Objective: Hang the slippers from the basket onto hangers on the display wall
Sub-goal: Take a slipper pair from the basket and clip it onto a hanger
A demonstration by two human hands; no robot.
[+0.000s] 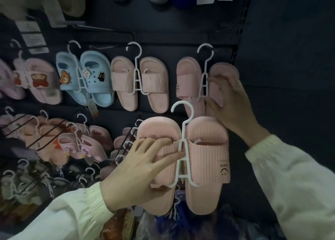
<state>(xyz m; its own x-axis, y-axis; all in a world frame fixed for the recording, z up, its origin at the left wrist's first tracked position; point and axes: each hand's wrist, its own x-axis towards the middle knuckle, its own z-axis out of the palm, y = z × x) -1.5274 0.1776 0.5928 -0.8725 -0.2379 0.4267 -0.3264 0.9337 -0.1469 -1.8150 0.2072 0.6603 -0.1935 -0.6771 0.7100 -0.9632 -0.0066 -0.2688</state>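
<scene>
Pink slippers (208,158), a ribbed pair with a small smile mark on one strap, sit threaded on a white hanger (183,145) whose hook points up, free of any peg. The left hand (137,169) grasps them: its fingers curl over the strap of the slipper left of the hanger and its thumb closes from below. That keeps both shoes from sliding off while the hook is carried toward the display wall (181,36).

Above and to the right of the hanger, a hung pair (188,81) of the same pink already sits on its peg. The right hand (230,101) holds that pair's outer slipper, fingers across its front and thumb under it. By my reading it is steadying or pushing the pair back, so the peg tip is open for the new hook.

Further pink pairs and a blue pair (85,78) hang up and to the left of the hanger, each on its own hook.

The step in hand looks like the last one for this pair: raise the hook and slip it over the peg. The basket is not clearly visible; below the hanger I can make out only dark clutter.
</scene>
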